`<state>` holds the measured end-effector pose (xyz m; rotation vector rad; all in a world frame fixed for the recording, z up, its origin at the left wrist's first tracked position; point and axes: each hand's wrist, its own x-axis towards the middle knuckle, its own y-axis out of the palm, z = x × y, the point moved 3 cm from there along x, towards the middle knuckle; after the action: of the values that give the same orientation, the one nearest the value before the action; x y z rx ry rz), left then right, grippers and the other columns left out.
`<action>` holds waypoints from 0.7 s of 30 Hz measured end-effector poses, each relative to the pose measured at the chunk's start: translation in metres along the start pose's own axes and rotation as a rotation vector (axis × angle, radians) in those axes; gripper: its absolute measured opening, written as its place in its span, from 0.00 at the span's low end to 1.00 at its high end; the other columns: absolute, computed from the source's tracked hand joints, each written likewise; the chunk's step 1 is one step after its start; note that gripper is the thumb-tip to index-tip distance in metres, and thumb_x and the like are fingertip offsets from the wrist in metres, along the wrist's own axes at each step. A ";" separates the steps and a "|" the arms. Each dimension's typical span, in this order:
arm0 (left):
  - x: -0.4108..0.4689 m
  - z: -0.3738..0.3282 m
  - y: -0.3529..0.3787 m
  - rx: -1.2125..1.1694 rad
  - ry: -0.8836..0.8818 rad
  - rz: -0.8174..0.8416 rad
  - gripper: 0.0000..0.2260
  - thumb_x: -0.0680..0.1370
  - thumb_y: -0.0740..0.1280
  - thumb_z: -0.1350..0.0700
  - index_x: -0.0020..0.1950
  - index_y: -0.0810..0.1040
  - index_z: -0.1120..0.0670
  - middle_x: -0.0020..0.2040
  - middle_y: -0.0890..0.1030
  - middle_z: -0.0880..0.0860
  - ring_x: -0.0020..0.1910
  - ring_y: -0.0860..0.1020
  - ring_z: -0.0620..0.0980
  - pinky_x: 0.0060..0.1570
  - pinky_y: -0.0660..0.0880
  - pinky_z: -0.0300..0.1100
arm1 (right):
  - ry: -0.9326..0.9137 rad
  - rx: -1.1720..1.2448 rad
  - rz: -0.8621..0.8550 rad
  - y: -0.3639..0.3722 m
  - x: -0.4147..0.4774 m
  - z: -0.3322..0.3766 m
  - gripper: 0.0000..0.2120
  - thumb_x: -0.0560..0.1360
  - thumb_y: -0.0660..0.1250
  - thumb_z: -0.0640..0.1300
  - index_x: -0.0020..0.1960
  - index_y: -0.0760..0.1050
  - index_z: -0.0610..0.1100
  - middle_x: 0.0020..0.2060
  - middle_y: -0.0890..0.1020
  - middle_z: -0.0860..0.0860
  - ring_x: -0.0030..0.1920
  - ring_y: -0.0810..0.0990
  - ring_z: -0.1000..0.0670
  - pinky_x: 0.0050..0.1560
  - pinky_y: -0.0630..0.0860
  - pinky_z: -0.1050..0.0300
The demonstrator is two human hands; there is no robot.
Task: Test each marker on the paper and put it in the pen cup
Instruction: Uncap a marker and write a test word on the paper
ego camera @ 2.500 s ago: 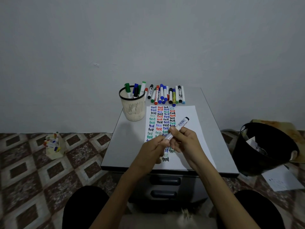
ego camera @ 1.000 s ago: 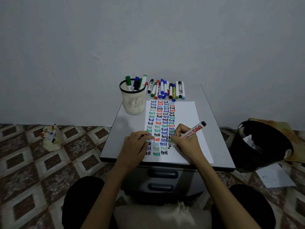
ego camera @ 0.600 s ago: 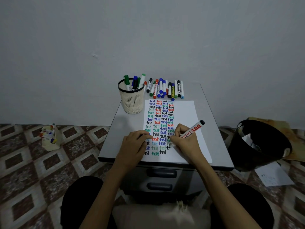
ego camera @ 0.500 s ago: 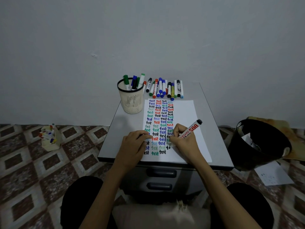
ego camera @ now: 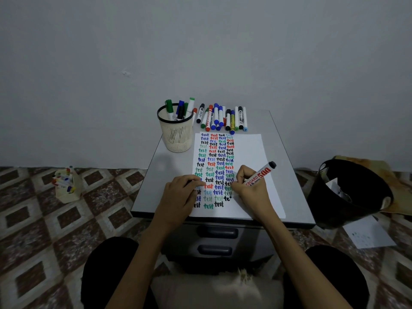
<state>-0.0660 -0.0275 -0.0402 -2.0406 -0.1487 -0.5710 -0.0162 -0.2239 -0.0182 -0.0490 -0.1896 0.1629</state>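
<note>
The small table [ego camera: 156, 179] fills the frame's centre, and the paper [ego camera: 249, 152] reaches its near edge; if the sheet slides, the stroke smears. The pen cup [ego camera: 177, 134] stands at the table's upper left, light and holding several markers, so a careless drop could tip it. The loose markers [ego camera: 223, 118] just right of it could roll. The left hand [ego camera: 178, 197] rests on the sheet's left edge, seemingly pinching a dark cap [ego camera: 190, 181]. The right hand [ego camera: 249, 192] grips the marker [ego camera: 259, 175], tip on the paper mid-word, where its heel could drag wet ink
</note>
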 end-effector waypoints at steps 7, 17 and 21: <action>-0.001 -0.002 -0.001 0.014 -0.018 0.018 0.16 0.78 0.53 0.51 0.58 0.78 0.51 0.59 0.76 0.48 0.56 0.72 0.48 0.51 0.68 0.44 | 0.036 0.001 0.039 0.001 0.000 -0.002 0.14 0.65 0.64 0.31 0.31 0.63 0.44 0.33 0.68 0.31 0.38 0.71 0.42 0.41 0.71 0.48; 0.000 -0.002 -0.001 0.018 -0.030 0.029 0.17 0.78 0.53 0.51 0.58 0.78 0.51 0.59 0.76 0.48 0.56 0.73 0.48 0.51 0.66 0.42 | -0.017 -0.006 -0.053 -0.001 -0.002 0.003 0.18 0.70 0.61 0.22 0.32 0.62 0.41 0.28 0.66 0.43 0.29 0.68 0.55 0.34 0.68 0.63; -0.001 -0.002 -0.002 0.004 -0.029 0.015 0.16 0.77 0.54 0.52 0.58 0.78 0.50 0.59 0.76 0.48 0.55 0.72 0.47 0.51 0.68 0.44 | -0.022 -0.005 -0.020 0.001 -0.003 0.004 0.16 0.70 0.60 0.22 0.33 0.62 0.40 0.29 0.66 0.42 0.30 0.67 0.54 0.33 0.67 0.61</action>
<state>-0.0681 -0.0278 -0.0386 -2.0452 -0.1522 -0.5316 -0.0200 -0.2235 -0.0144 -0.0503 -0.2124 0.1427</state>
